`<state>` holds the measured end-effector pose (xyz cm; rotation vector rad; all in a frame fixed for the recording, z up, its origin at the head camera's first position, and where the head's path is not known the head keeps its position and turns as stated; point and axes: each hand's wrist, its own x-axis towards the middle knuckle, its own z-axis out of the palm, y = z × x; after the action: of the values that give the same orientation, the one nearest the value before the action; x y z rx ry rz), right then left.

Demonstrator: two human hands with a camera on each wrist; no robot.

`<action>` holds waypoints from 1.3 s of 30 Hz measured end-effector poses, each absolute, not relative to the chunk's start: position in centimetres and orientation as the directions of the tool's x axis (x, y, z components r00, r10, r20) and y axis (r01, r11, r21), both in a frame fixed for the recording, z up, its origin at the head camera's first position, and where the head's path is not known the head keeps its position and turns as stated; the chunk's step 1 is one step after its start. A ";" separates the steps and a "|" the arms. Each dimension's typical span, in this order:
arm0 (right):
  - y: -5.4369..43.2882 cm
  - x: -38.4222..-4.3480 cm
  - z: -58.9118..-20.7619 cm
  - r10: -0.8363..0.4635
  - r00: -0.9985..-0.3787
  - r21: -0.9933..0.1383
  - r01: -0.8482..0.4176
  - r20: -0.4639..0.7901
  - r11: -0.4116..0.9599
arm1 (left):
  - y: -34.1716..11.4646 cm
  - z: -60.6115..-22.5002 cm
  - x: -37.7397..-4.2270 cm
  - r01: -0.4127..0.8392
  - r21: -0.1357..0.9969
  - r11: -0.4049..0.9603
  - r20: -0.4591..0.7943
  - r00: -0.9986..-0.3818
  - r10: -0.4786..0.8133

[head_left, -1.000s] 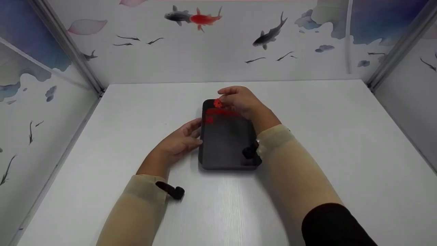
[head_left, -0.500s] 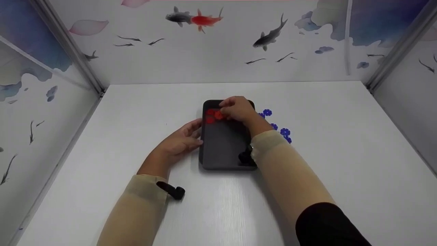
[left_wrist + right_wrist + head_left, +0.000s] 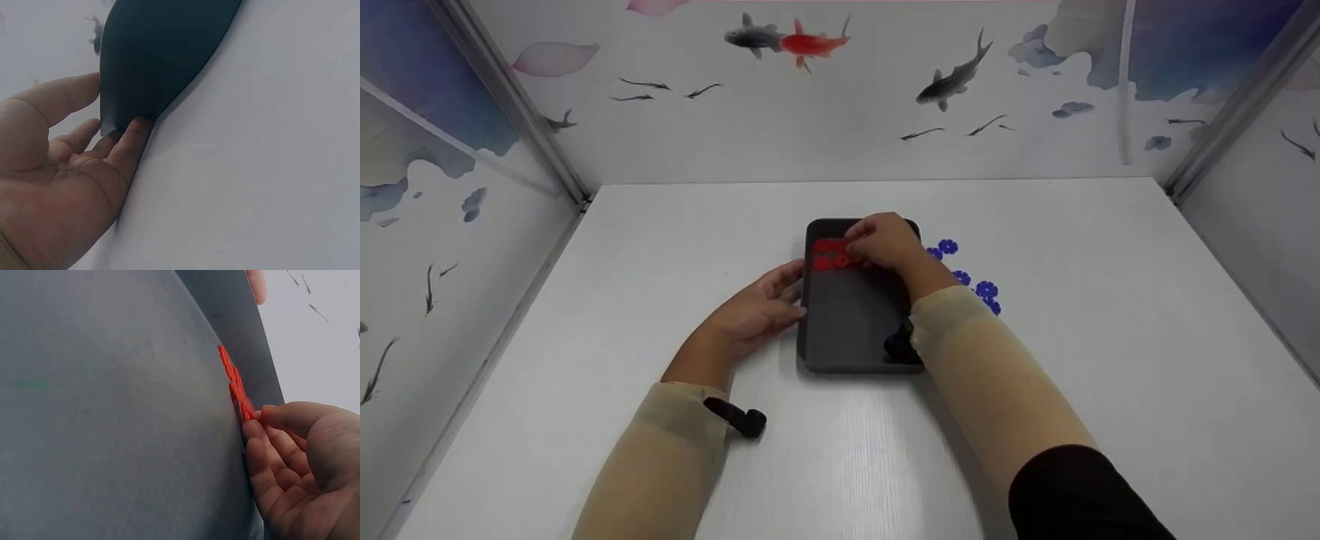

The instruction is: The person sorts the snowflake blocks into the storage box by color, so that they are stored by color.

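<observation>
The dark grey tray (image 3: pixel 847 322) lies on the white table, several red flower-shaped plastic pieces (image 3: pixel 823 255) grouped flat at its far left end. My right hand (image 3: pixel 889 244) reaches over the tray beside that group. In the right wrist view its thumb and index finger pinch a red flower-shaped piece (image 3: pixel 249 409) at the end of the red row, low over the tray floor. My left hand (image 3: pixel 754 311) touches the tray's left side. Seen from the left wrist, its thumb and fingertips lie against the tray's outer wall (image 3: pixel 152 62), fingers loosely extended.
Several blue flower-shaped pieces (image 3: pixel 986 289) lie on the table (image 3: pixel 1095 315) to the right of the tray, some partly hidden by the right forearm. Printed panels (image 3: pixel 840 127) wall the table at the back and both sides.
My right hand has come down from the tray's far rim toward the red group with its red piece, uncovering the blue pieces. The left hand stays in place.
</observation>
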<state>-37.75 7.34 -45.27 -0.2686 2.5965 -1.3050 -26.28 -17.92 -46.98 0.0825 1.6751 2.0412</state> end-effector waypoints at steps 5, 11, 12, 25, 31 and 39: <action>7.3 -37.7 -45.2 -0.256 -0.959 -0.834 -0.041 -0.122 0.550 | -17.9 -47.0 -26.3 -0.328 0.938 -0.111 -0.260 -0.879 0.399; 7.3 -37.8 -44.2 -0.259 -0.960 -0.900 -0.023 -0.101 0.435 | -17.8 -47.1 -26.4 -0.324 0.940 -0.112 -0.257 -0.882 0.394; 7.3 -37.8 -43.9 -0.263 -0.960 -0.910 -0.024 -0.094 0.414 | -17.7 -47.1 -26.4 -0.322 0.940 -0.114 -0.255 -0.883 0.394; 10.6 -34.7 -38.3 -0.370 -0.929 -0.944 -0.117 -0.007 0.310 | -18.0 -47.2 -26.5 -0.324 0.940 -0.105 -0.258 -0.878 0.404; 14.6 -33.3 -38.3 -0.342 -0.940 -0.899 -0.146 -0.004 0.413 | -18.0 -47.2 -26.6 -0.314 0.944 -0.102 -0.248 -0.878 0.410; 19.6 -32.5 -39.0 -0.308 -0.948 -0.851 -0.096 -0.079 0.515 | -18.0 -47.1 -26.5 -0.323 0.943 -0.087 -0.266 -0.882 0.390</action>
<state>-32.50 19.63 -39.04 -0.3434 2.5369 -1.4048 -26.51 -18.01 -47.11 0.0730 1.7253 2.0139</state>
